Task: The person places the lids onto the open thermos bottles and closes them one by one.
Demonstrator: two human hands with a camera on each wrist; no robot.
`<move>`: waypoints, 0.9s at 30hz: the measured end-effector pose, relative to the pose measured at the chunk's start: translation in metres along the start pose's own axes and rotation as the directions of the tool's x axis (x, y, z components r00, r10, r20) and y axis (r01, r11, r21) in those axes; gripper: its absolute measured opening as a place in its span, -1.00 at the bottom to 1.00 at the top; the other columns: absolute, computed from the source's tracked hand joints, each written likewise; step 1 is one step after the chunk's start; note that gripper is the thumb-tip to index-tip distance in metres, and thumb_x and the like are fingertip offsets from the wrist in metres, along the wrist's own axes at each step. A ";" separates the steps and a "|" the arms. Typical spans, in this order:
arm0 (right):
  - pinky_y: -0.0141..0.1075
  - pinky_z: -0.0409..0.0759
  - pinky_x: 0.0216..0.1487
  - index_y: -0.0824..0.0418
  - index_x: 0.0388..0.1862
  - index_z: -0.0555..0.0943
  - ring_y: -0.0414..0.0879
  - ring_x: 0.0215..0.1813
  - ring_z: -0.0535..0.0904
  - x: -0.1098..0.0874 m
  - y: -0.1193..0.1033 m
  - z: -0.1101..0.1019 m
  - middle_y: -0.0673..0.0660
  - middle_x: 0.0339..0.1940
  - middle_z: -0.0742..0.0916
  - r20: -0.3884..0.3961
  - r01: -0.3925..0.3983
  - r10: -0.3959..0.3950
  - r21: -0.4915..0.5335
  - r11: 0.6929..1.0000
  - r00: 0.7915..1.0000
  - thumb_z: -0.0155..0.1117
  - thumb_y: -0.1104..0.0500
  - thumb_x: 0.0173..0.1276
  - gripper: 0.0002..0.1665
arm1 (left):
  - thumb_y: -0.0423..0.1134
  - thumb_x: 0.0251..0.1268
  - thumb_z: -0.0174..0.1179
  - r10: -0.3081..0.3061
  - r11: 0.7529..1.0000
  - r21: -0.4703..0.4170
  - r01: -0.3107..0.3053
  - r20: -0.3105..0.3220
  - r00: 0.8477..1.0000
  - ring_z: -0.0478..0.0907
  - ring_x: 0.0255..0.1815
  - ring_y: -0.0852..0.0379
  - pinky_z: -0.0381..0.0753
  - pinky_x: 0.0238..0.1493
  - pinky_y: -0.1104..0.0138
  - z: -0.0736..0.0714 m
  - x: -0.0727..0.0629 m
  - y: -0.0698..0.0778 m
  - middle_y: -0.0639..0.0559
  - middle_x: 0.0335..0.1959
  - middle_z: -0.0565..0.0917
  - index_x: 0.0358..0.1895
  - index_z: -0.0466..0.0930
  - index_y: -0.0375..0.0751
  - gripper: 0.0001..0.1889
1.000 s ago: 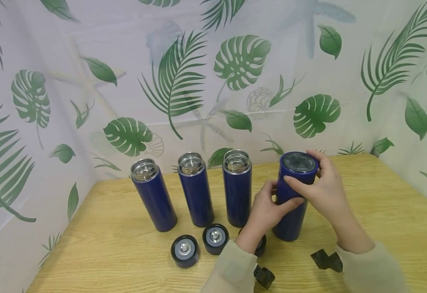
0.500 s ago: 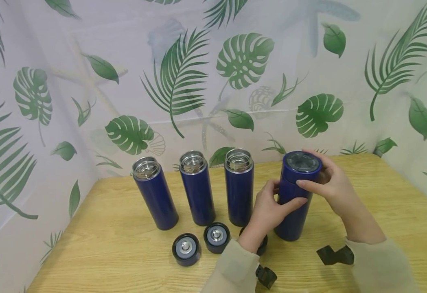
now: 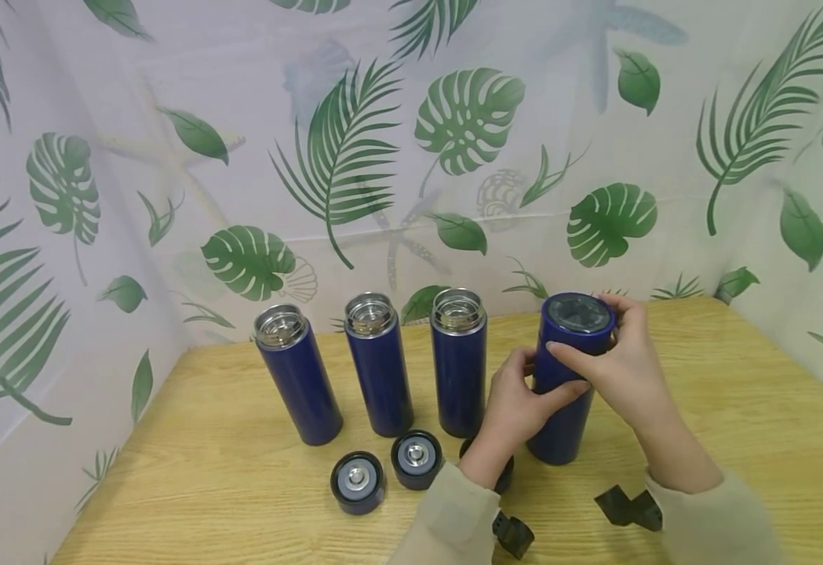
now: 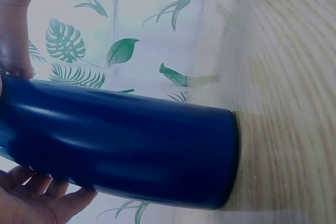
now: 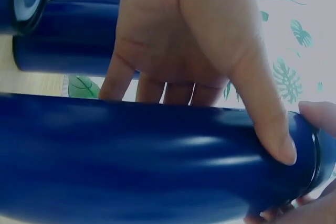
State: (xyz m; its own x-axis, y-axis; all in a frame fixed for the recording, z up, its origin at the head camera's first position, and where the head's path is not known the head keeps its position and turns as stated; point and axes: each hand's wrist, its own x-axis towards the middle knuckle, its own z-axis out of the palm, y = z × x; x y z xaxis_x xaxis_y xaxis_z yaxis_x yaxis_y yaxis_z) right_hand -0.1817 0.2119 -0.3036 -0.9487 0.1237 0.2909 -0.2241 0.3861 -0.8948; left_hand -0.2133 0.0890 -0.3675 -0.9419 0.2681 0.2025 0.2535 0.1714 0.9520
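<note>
On the table's right part stands a dark blue thermos bottle (image 3: 559, 428), its base on the wood. My left hand (image 3: 520, 404) grips its body, thumb across the near side and fingers behind. My right hand (image 3: 626, 373) holds the blue lid (image 3: 580, 314) with the glossy dark top, thumb in front and fingers on the far side. A thin seam between lid and body shows in the right wrist view, near the right hand's fingers (image 5: 317, 116). The lower bottle (image 4: 157, 145) lies sideways across the left wrist view, with the left hand's fingers (image 4: 39, 190) against it.
Three lidless blue bottles, the left one (image 3: 301, 388), the middle one (image 3: 383, 384) and the right one (image 3: 460, 384), stand in a row. In front lie upturned lids (image 3: 356, 480), (image 3: 416, 459), a third partly hidden by my left wrist. A leaf-print curtain (image 3: 397, 157) hangs behind the table (image 3: 192, 471).
My right hand swung right round the lid half a second ago and is now back left, its thumb again near the lid's front left. The left hand keeps its hold; the bottle stays put.
</note>
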 end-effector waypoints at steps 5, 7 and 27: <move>-0.35 0.45 -0.07 0.23 0.36 -0.03 -0.07 0.05 0.41 0.008 0.015 -0.008 0.22 0.11 0.38 0.134 0.081 -0.115 0.236 0.968 0.984 0.20 0.35 0.16 -0.13 | 0.04 -0.11 0.34 -0.026 1.000 -0.004 0.026 0.008 1.000 0.41 -0.08 0.32 0.44 -0.09 0.27 -0.001 0.001 -0.001 0.31 -0.15 0.48 -0.06 0.43 0.04 -0.51; -0.43 0.45 -0.11 0.18 0.33 0.08 -0.16 0.00 0.45 0.012 0.022 -0.012 0.11 0.06 0.46 0.187 0.109 -0.198 0.401 0.910 0.962 0.13 0.46 0.16 -0.21 | 0.04 -0.12 0.35 -0.027 1.000 -0.008 0.028 0.007 1.000 0.41 -0.08 0.31 0.44 -0.10 0.27 0.000 0.002 -0.001 0.31 -0.15 0.49 -0.05 0.43 0.03 -0.50; -0.51 0.44 -0.15 0.30 0.31 0.09 -0.29 -0.03 0.44 0.009 0.016 -0.017 -0.04 0.01 0.48 0.180 0.089 -0.127 0.203 0.975 0.976 0.21 0.35 0.17 -0.23 | 0.05 -0.16 0.36 0.004 1.000 -0.015 -0.005 -0.052 0.999 0.43 -0.15 0.37 0.44 -0.10 0.32 0.002 -0.001 0.000 0.34 -0.22 0.50 -0.11 0.46 0.06 -0.53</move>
State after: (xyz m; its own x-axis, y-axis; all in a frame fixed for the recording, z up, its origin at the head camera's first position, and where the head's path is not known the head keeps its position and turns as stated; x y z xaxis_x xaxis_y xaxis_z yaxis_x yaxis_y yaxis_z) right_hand -0.1900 0.2344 -0.3094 -0.9372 -0.0927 0.3363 -0.3484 0.2015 -0.9154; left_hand -0.2117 0.0909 -0.3686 -0.9510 0.2189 0.2182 0.2548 0.1556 0.9544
